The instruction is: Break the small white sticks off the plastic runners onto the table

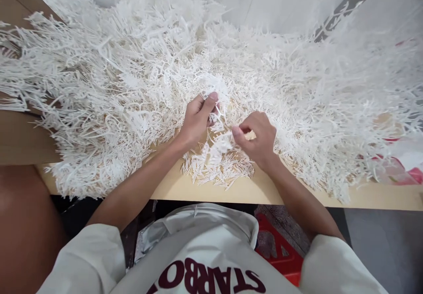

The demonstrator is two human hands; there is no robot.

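A large heap of thin, white, branching plastic-looking pieces (pixel 158 69) covers most of the table. Near its middle, my left hand (pixel 200 115) pinches one white branched piece (pixel 216 87) between thumb and fingers. My right hand (pixel 256 135) is just to the right and lower, with thumb and index finger closed together at the strands hanging from that piece. What exactly sits between the right fingertips is too small to make out. Below both hands, a small pile of short white sticks (pixel 221 166) lies at the table's front edge.
The tan tabletop (pixel 185 190) shows along its front edge. Cardboard (pixel 26 140) stands at the left. A clear and pink plastic item (pixel 396 170) lies at the right end. Below the table is a red plastic object (pixel 277 245). A pale tiled wall (pixel 280 3) rises behind.
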